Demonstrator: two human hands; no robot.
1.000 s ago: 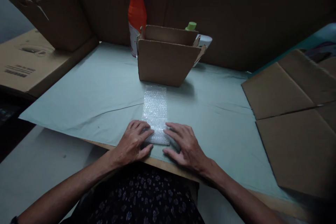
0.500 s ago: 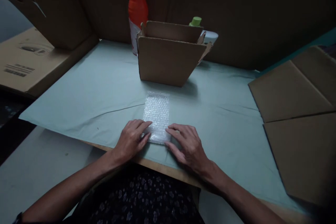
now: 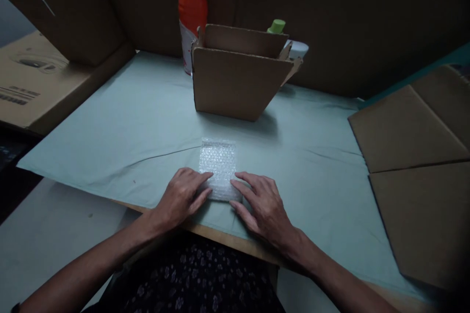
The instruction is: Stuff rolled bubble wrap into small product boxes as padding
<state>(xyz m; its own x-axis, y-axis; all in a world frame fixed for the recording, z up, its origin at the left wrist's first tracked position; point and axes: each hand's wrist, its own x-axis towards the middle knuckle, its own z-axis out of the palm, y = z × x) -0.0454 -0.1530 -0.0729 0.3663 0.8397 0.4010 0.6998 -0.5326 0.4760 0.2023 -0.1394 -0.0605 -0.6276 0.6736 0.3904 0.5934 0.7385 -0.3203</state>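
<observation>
A strip of clear bubble wrap [image 3: 218, 159] lies on the pale green cloth in front of me, its near end thicker and seemingly rolled over. At the left of that near end, my left hand [image 3: 186, 191] holds the edge between thumb and fingers. From the right, my right hand [image 3: 260, 201] grips the opposite edge, thumb low and fingers above. Both wrists rest close to the front edge of the table. Whether anything lies inside the rolled end cannot be made out.
Behind the wrap stands an open cardboard box [image 3: 237, 83]. An orange-topped bottle [image 3: 193, 5] and a green-capped container [image 3: 277, 26] are behind it. Folded cardboard [image 3: 418, 181] lies at the right, and a printed carton [image 3: 40, 73] sits at the left. Green cloth [image 3: 312, 181] covers the table.
The flat part of the bubble wrap has become shorter, its far edge drawn nearer to my hands. Both hands stay at the near end. The view has shifted slightly.
</observation>
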